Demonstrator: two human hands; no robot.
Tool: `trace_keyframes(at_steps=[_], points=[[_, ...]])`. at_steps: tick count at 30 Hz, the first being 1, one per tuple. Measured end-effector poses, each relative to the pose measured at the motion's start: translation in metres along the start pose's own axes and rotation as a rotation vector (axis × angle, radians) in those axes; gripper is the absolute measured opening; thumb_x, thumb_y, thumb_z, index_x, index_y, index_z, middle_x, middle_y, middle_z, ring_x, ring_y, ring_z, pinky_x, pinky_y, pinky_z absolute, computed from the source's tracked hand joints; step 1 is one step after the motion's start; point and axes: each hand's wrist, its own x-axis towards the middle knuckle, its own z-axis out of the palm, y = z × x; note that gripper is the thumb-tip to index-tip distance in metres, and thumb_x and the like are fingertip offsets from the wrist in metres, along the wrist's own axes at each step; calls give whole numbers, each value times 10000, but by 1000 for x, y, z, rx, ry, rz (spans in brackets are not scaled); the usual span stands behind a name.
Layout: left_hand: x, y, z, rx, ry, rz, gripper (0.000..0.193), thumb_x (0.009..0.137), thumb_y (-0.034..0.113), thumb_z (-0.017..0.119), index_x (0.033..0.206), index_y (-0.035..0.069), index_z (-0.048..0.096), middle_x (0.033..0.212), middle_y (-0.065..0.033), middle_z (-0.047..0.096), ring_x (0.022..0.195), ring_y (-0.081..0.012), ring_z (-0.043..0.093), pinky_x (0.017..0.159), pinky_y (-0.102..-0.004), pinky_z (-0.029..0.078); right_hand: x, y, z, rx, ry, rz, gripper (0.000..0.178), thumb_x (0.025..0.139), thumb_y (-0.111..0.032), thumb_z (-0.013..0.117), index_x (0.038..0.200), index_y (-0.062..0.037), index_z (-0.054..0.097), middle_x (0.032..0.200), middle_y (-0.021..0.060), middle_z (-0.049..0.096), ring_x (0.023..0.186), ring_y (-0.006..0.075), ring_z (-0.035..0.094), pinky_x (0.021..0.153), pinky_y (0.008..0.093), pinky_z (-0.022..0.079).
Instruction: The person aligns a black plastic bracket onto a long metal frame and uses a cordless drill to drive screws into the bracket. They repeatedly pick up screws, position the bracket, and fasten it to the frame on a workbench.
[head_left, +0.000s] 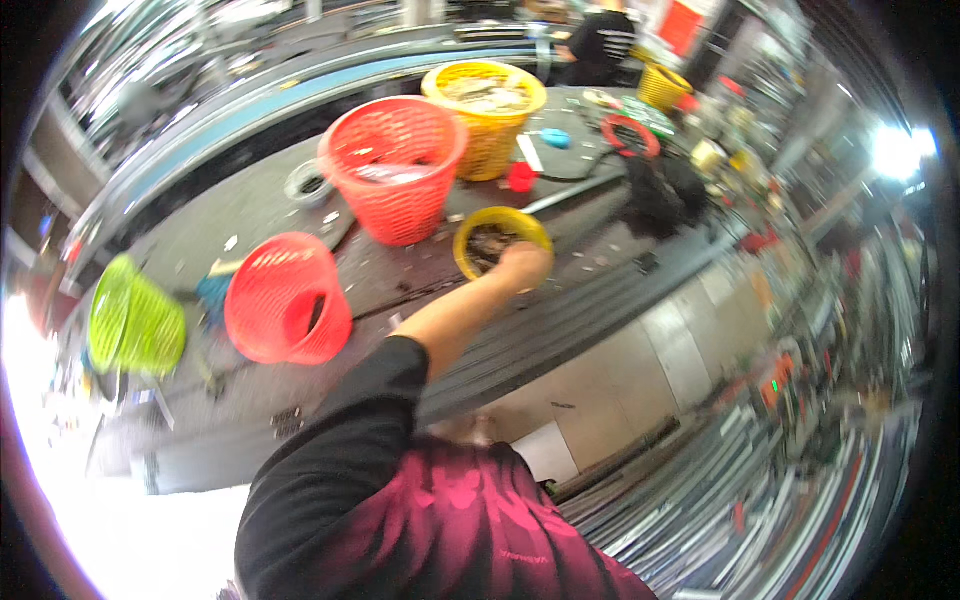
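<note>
1. Small yellow basket [503, 217]: on the dark table [265, 220], near the middle of the view, taken here as the clock's centre. It holds dark brown pieces [487, 243]. Its mouth faces the wearer, presumably for easy access.
2. Left hand [526, 264]: at the basket's 4 o'clock rim, forearm arriving from 7. The fingers are hidden and blurred, so I cannot tell whether they grip the rim or reach inside. Contact there would probably steady the basket. The right hand is not in view.
3. Red cup [521, 180]: just beyond, at about 12 o'clock, seemingly parked within reach.
4. Large red basket [390, 208]: upright at 10 o'clock, with something pale inside. The large yellow basket [490, 157], at 12, is heaped with pale pieces (separate containers suggest the materials are kept apart).
5. Tilted red basket [260, 300]: between 8 and 9 o'clock, leaning, perhaps set aside. The green basket [150, 325] lies farther out that way, near the table's end.
6. Black heap [668, 195]: between 2 and 3 o'clock, too blurred to identify; apparently kept off the near working area.
7. Co-worker [600, 48]: far off at 1 o'clock, in a dark top.
</note>
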Motion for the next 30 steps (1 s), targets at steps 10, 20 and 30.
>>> trace_keyframes(at_steps=[10,20,30], points=[[-22,-33,-51,-577,187,-537,306,876,108,861,1150,-28,859,1089,-244,858,1000,-343,861,899,-491,702,73,-174,-72,-499,-78,-62,345,1003,-319,767,1128,2,797,906,176,786,694,314,713,646,520,618],[-68,-37,-72,-1918,272,-620,373,1132,196,765,1376,-83,726,1288,-209,813,1137,-286,828,976,-387,734,158,-217,-93,-492,-90,-16,216,916,-233,850,932,-24,796,770,162,746,630,333,734,608,533,627],[-85,-28,-88,-1846,291,-798,415,1178,270,694,1533,64,630,1364,-206,814,1053,-223,833,853,-319,731,141,-216,-60,-717,-285,-48,550,957,-428,840,1309,-5,825,1184,152,856,1011,284,807,897,493,629]])
